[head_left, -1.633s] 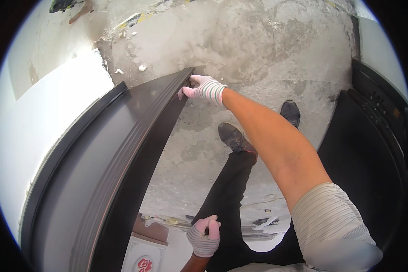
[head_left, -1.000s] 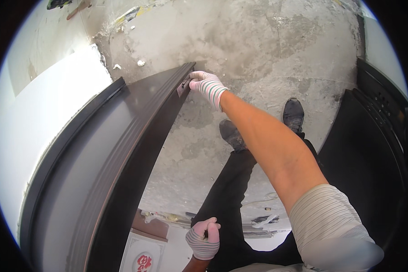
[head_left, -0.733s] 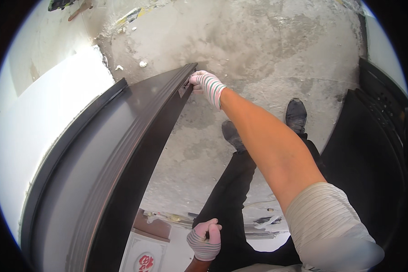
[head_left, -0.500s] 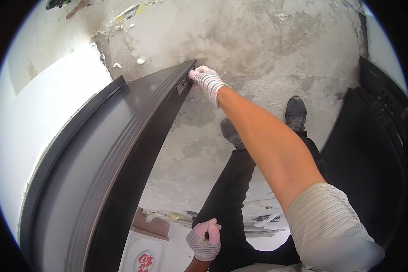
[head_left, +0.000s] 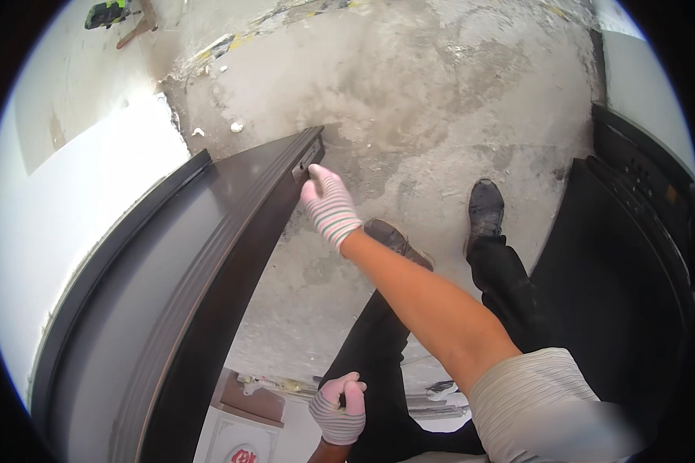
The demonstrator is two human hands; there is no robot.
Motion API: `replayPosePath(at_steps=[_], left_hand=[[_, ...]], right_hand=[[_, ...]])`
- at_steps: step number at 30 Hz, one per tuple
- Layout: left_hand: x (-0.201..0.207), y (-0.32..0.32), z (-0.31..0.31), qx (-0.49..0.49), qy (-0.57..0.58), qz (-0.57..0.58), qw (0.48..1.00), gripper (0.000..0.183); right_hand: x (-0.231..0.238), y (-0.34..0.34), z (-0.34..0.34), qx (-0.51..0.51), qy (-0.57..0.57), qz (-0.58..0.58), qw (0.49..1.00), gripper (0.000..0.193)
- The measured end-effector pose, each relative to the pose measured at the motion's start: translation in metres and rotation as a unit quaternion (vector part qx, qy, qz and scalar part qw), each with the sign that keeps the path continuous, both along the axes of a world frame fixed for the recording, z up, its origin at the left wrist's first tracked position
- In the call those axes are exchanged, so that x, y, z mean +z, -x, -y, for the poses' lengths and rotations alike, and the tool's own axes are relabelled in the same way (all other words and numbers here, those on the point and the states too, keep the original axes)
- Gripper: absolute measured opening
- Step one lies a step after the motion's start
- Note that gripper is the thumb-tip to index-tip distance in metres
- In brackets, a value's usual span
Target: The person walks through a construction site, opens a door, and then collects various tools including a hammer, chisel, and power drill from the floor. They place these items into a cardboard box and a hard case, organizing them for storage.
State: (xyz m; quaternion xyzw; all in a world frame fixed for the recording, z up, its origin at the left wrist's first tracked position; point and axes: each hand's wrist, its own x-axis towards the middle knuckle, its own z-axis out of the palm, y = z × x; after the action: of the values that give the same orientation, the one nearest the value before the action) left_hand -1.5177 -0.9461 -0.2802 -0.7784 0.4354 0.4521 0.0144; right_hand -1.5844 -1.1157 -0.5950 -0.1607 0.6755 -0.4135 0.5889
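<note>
A dark brown door [head_left: 232, 247] with a moulded face stands on my left, its narrow edge turned toward me. A small metal latch plate [head_left: 304, 163] sits in that edge near the far end. Beside the plate is my right hand [head_left: 332, 204] in a striped, pink-fingered glove, its fingers curled and the tips at the door edge. Whether they hold anything small is hidden. Low in the view, in front of my dark trousers, my left hand [head_left: 338, 409] wears a matching glove. Its thumb and fingers are closed in a pinch, and the contents cannot be made out.
A dark door frame [head_left: 116, 270] meets the white wall [head_left: 100, 177] at left. To the right stands another large dark panel [head_left: 614, 293]. The concrete floor [head_left: 409, 100] bears crumbs and stains. A green-black tool [head_left: 108, 14] and a hammer-like tool [head_left: 139, 27] lie far left.
My right hand has drawn back toward me along the door edge, leaving the latch plate in sight. My left hand keeps its pinch. The whole view has shifted slightly.
</note>
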Motion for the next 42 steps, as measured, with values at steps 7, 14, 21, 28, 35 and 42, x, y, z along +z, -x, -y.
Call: replayPosePath(at_steps=[7,14,21,28,35,42], left_hand=[[-0.001,-0.004,-0.001,-0.003,0.002,-0.004,1.000,0.013],[0.001,-0.006,-0.003,-0.008,-0.005,-0.007,1.000,0.020],[0.000,-0.018,-0.016,0.006,-0.006,-0.003,1.000,0.018],[0.001,-0.014,-0.008,0.023,0.003,-0.013,1.000,0.014],[0.002,0.001,-0.002,-0.020,0.018,-0.029,0.999,0.016],[0.001,0.014,-0.001,0.020,0.001,-0.017,1.000,0.023]], right_hand=[[0.057,-0.016,0.033,-0.081,-0.287,0.289,0.910,0.087],[0.082,0.006,0.046,-0.287,-0.291,0.515,0.754,0.087],[0.080,0.002,0.057,-0.192,-0.292,0.408,0.843,0.096],[0.096,0.014,0.063,-0.172,-0.262,0.432,0.846,0.115],[0.074,-0.008,0.064,-0.203,-0.237,0.361,0.879,0.079],[0.113,0.019,0.046,-0.100,-0.238,0.253,0.932,0.089]])
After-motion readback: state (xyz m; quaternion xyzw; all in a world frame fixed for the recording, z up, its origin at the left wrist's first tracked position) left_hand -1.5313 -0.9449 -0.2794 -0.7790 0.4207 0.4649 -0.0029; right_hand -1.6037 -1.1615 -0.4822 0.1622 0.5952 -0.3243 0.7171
